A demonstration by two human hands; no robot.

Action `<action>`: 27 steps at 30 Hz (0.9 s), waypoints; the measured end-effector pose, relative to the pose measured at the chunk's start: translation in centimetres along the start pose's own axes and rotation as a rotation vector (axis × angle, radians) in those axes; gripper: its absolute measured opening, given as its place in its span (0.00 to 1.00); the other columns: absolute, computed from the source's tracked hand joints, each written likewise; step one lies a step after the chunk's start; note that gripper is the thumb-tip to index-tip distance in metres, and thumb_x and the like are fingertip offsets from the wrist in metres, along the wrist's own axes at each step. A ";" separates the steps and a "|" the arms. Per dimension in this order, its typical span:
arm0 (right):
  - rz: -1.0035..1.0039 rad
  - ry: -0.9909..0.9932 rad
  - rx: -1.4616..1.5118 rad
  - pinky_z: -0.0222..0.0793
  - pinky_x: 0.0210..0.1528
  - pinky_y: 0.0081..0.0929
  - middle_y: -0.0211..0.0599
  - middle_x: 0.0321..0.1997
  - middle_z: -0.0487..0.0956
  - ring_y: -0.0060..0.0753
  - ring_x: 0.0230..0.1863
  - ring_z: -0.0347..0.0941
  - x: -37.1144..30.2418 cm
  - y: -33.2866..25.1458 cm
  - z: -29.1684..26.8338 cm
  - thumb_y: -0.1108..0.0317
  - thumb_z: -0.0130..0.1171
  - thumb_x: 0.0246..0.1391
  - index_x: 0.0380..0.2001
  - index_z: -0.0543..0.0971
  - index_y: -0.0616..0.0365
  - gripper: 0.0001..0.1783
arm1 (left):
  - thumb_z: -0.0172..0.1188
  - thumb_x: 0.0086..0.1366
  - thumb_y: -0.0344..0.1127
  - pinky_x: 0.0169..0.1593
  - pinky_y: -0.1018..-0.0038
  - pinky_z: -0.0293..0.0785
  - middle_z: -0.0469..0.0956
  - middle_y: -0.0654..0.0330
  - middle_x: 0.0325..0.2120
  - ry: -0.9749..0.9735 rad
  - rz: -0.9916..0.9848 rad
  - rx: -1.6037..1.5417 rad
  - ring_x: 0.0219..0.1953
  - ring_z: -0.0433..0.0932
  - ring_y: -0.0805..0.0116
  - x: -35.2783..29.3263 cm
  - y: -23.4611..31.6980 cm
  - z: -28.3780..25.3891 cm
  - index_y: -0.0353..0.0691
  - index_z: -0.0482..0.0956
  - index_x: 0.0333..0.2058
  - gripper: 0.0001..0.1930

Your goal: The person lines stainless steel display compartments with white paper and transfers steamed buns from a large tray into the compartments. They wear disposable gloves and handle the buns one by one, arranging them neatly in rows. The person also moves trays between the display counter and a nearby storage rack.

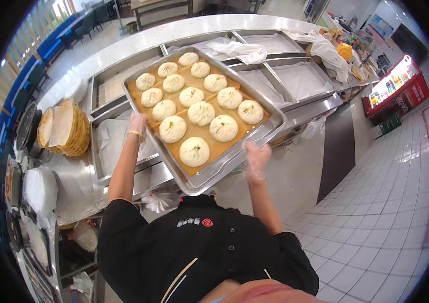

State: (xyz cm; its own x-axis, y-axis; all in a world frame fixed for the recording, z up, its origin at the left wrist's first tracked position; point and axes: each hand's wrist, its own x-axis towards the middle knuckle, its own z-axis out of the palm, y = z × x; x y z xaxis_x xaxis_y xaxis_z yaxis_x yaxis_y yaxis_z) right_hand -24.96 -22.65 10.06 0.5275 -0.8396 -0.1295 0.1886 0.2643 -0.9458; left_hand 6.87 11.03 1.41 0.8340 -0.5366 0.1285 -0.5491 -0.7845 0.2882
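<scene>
Both my hands hold a metal baking tray (202,182) in front of me, tilted at an angle over the counter's edge. Several pleated steamed buns (201,113) sit in rows on the tray's brown liner (242,132), some with green bits showing at the top. My left hand (136,127), in a clear plastic glove, grips the tray's left side, its fingertips hidden under the rim. On the right side, near the closest corner, my right hand (256,160) closes on the tray's edge, also in a clear glove.
Metal counter pans (300,81) lined with white paper lie beyond the tray, with a white cloth (244,50) on them. A stack of flatbreads (75,126) stands at the left. A red drinks cooler (401,96) stands far right, beside the tiled floor area.
</scene>
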 end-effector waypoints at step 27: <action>-0.090 0.053 -0.209 0.68 0.31 0.27 0.36 0.28 0.75 0.30 0.28 0.71 13.0 9.8 -6.7 0.70 0.53 0.40 0.30 0.75 0.65 0.12 | 0.53 0.51 0.41 0.47 0.55 0.69 0.73 0.39 0.38 0.395 -0.449 -0.941 0.41 0.72 0.42 6.6 14.4 7.1 0.31 0.68 0.45 0.24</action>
State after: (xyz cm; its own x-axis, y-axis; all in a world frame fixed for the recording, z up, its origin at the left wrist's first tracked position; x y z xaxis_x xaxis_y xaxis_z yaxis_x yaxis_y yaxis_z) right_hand -21.83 -34.20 -2.89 0.4708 -0.8807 -0.0525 0.0543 0.0884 -0.9946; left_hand 4.11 -5.99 -0.32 0.9971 0.0048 0.0766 -0.0731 -0.2442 0.9670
